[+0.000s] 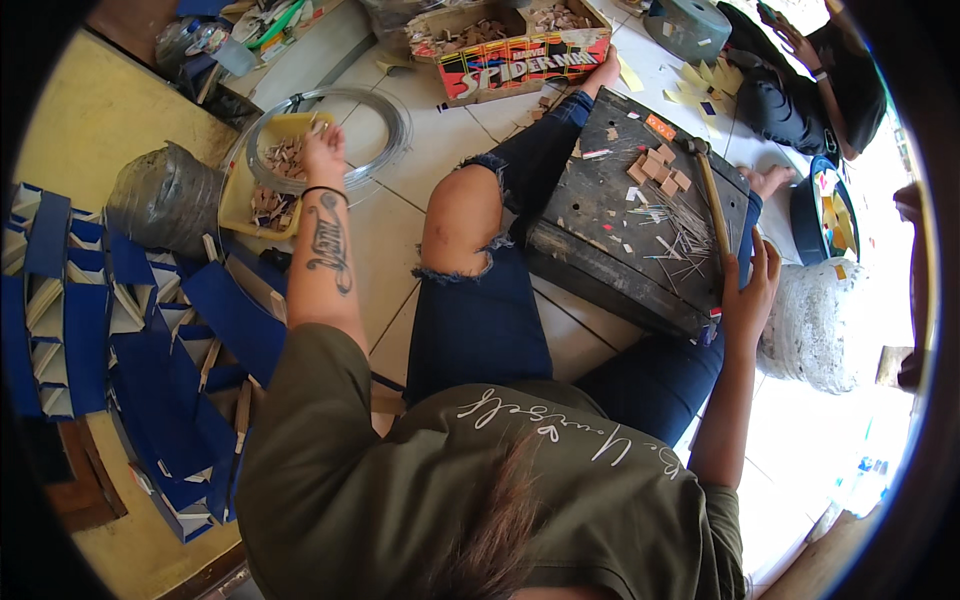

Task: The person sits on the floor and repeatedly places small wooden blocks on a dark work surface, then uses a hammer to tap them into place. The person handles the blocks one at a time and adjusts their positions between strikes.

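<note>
Head view. Hidden or unclear: the fingertips of the left hand (322, 150) are buried among the small wooden pieces (285, 158) in the yellow tray (232, 195), so it cannot be determined whether the fingers have closed on a piece. The fisheye rim cuts off the stacks at far left and the second person (820, 75) at top right. The thin metal pins (680, 240) on the dark board are too fine to count.

Appearance: the wooden pieces are pale, small, and roughly rectangular; they lie heaped in the yellow tray, which sits on the tiled floor inside a coil of grey wire (385, 120), to the person's left.

The right hand (752, 290) is wrapped around the near right edge of the dark wooden board (610, 225), thumb above; the board rests across the person's legs.

Counts: one hammer (712, 195) lies on the board; about eight wooden blocks (658, 168) lie near its head; one cardboard box (520, 50) of further pieces stands beyond the knee. Many blue folded card shapes (150, 340) lie at left, uncounted.
</note>
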